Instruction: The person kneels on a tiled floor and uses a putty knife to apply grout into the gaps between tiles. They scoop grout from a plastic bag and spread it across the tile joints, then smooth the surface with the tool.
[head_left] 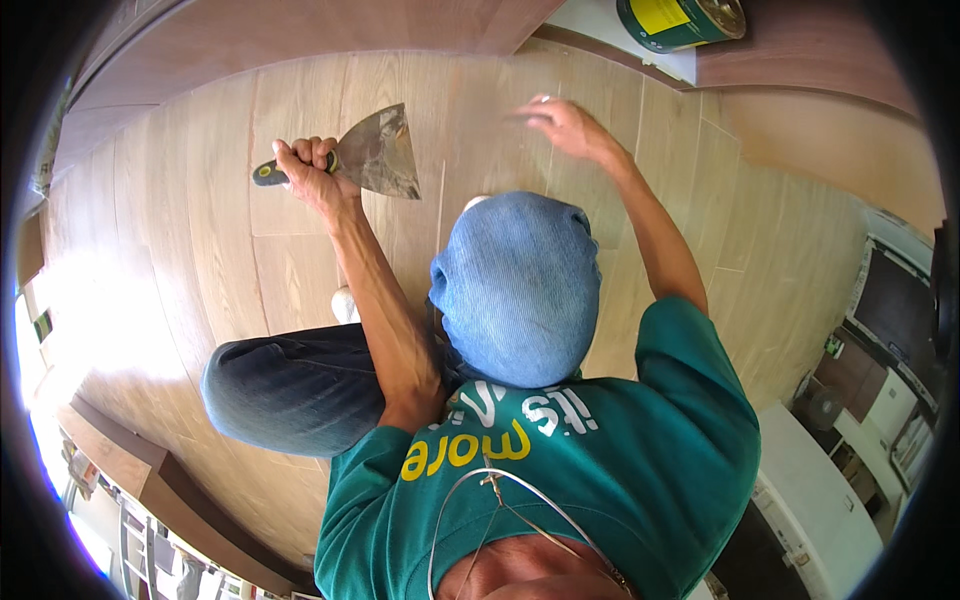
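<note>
My left hand [308, 172] is closed round the black and yellow handle of a wide putty knife [385, 155]. Its smeared metal blade points right, just above the light wood-look floor planks [190, 220]. My right hand [562, 124] reaches forward with fingers spread against the floor, and it looks blurred. It holds nothing. I am squatting, with one blue-jeaned knee [520, 290] between my arms and the other leg [285, 392] to the left.
A green can with a yellow label [680, 20] stands at the top right by a white strip and reddish-brown boards. White furniture [820, 490] and a dark screen [895, 305] are at the right. A wooden ledge [130, 460] runs along the lower left.
</note>
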